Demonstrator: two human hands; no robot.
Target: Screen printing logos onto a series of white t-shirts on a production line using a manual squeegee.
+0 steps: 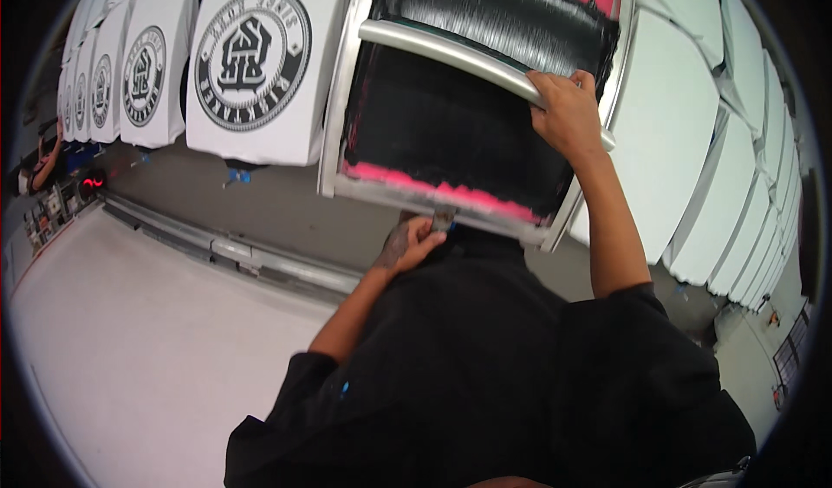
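A screen-printing frame [341,98] with silver metal sides lies in front of me. Thick black ink [451,120] covers most of its mesh, and a pink strip [442,195] shows along the near end. Across the mesh runs a squeegee [451,53] with a rounded silver handle; glossy ink spreads beyond it. My right hand [568,115] is closed around the handle toward its right end. Below the frame's near edge, my left hand [412,244] pinches a small metal tab [443,219] at the middle. What lies under the screen is hidden.
White shirts with a round black print [251,59] stretch over boards in a row to the left. Plain white shirts [667,124] cover boards at the right. A metal rail [234,250] borders the pale floor [156,341]. Another person [48,172] stands at the far left.
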